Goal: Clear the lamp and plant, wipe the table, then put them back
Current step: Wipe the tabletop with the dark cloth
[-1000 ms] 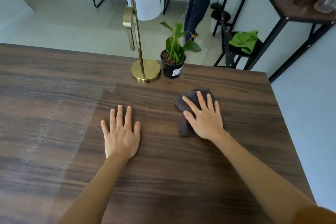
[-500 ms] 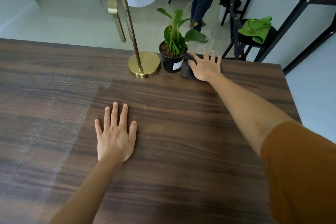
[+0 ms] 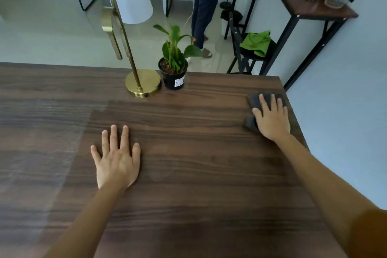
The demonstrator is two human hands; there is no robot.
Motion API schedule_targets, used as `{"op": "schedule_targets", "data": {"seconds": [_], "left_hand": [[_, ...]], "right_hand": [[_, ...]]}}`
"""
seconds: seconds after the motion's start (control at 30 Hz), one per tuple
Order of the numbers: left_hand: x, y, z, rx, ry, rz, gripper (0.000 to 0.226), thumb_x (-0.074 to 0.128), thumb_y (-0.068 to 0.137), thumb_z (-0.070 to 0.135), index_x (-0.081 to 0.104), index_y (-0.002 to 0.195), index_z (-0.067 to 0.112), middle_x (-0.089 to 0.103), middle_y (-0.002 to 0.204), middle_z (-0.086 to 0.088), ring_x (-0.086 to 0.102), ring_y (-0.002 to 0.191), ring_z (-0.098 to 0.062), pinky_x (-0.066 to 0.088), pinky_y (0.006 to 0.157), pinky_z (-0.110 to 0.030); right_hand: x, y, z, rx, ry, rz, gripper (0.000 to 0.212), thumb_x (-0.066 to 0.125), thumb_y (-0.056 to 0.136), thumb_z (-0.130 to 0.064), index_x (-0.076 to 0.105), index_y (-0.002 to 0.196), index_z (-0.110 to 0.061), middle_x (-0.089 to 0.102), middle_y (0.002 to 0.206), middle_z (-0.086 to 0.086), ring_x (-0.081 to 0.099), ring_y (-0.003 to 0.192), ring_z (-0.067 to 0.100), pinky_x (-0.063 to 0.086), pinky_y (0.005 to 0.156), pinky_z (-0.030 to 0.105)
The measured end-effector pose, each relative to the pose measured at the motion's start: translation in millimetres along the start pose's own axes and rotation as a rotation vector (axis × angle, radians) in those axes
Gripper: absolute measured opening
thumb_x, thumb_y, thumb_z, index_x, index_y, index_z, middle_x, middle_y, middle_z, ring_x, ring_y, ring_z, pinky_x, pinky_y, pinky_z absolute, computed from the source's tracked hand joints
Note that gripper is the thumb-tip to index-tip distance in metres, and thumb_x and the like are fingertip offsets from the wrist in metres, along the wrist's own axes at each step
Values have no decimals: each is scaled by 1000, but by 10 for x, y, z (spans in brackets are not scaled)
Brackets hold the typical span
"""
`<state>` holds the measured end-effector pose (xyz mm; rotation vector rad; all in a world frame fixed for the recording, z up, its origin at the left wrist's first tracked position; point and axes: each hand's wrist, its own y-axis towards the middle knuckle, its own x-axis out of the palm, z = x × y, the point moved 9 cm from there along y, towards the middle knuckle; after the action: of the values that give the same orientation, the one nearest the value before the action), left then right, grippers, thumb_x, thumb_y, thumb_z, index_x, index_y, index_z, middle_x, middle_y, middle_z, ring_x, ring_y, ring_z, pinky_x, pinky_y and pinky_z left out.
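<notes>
A gold lamp (image 3: 143, 85) with a white shade stands at the far edge of the dark wooden table (image 3: 188, 174). Right beside its round base is a small green plant (image 3: 175, 69) in a black pot. My right hand (image 3: 272, 119) presses flat on a dark grey cloth (image 3: 254, 100) near the table's right edge, fingers spread over it. My left hand (image 3: 117, 159) lies palm down on the bare wood in the middle, holding nothing.
Beyond the table a person (image 3: 204, 4) stands on the pale floor. A black stool with a green cloth (image 3: 256, 43) is at the back right, next to a tall side table (image 3: 303, 2) with glassware. Grey chairs stand further back.
My right hand has slid the cloth from beside the plant pot rightwards and nearer, to the table's right edge. My left hand has stayed in place.
</notes>
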<state>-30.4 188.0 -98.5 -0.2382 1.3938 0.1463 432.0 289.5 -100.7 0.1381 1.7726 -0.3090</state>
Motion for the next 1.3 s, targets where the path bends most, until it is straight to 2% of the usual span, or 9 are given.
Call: {"op": "schedule_targets", "data": {"seconds": [0.3, 0.4, 0.5, 0.57, 0.7, 0.83, 1.07, 1.17, 1.3], "left_hand": [[-42, 6, -35, 80, -196, -91, 60, 29, 97, 45, 14, 151, 22, 3, 161, -3, -7, 148, -24, -5, 116, -52], [-237, -86, -334, 188, -500, -113, 52, 42, 98, 29, 30, 147, 16, 17, 159, -1, 5, 148, -19, 1, 118, -45], [-385, -323, -972, 181, -338, 56, 46, 44, 97, 24, 42, 141, 10, 31, 155, -6, 16, 146, -24, 13, 116, -52], [-332, -521, -1249, 147, -238, 79, 51, 36, 97, 33, 40, 142, 10, 29, 155, -6, 16, 146, -24, 13, 116, -50], [-250, -635, -1315, 169, -183, 102, 58, 24, 95, 36, 35, 145, 9, 26, 156, -6, 16, 146, -22, 11, 117, -45], [-230, -612, -1308, 153, -183, 94, 49, 34, 100, 24, 30, 146, 9, 23, 157, -5, 11, 147, -19, 9, 119, -45], [-220, -586, -1290, 150, -194, 95, 50, 35, 99, 24, 30, 146, 8, 23, 157, -7, 11, 147, -23, 8, 119, -46], [-232, -588, -1297, 168, -216, 91, 50, 36, 99, 23, 31, 146, 7, 23, 157, -8, 12, 147, -24, 7, 118, -47], [-344, -609, -1322, 208, -428, 129, 45, 37, 100, 17, 36, 143, 6, 25, 157, -7, 17, 146, -21, 7, 118, -44]], "right_hand": [[456, -2613, -718, -552, -113, -98, 63, 17, 91, -74, 10, 150, -52, 7, 164, 4, 5, 150, 32, 9, 117, 45], [288, -1847, -572, -327, -136, -43, 73, 8, 85, -79, 3, 151, -48, 2, 164, 13, 3, 149, 40, 11, 118, 55], [238, -903, -843, 68, -72, -95, 77, 8, 85, -77, -4, 153, -42, -7, 162, 21, -5, 146, 50, 0, 117, 61], [341, -737, -1497, 94, -22, -145, 76, 10, 86, -78, -5, 152, -44, -12, 161, 23, -10, 144, 53, -5, 115, 63], [863, -1786, -3054, -408, -43, -142, 68, 21, 89, -73, 4, 150, -50, -8, 161, 23, -10, 145, 51, -4, 115, 65], [882, -2950, -2714, -721, -7, -65, 57, 29, 95, -65, 15, 149, -53, 3, 165, 8, -2, 150, 39, 3, 119, 57], [233, -2237, 7, 134, -71, -9, 78, -4, 73, -88, -4, 146, -59, 0, 165, 11, 1, 149, 40, 8, 119, 57], [174, -1754, -251, 389, 19, 1, 91, -2, 68, -91, -2, 150, -50, -6, 163, 20, -6, 146, 49, -3, 116, 63], [663, -1981, -1988, -25, 23, -93, 78, 15, 82, -84, 2, 151, -49, -11, 161, 22, -12, 145, 50, -7, 115, 64]]}}
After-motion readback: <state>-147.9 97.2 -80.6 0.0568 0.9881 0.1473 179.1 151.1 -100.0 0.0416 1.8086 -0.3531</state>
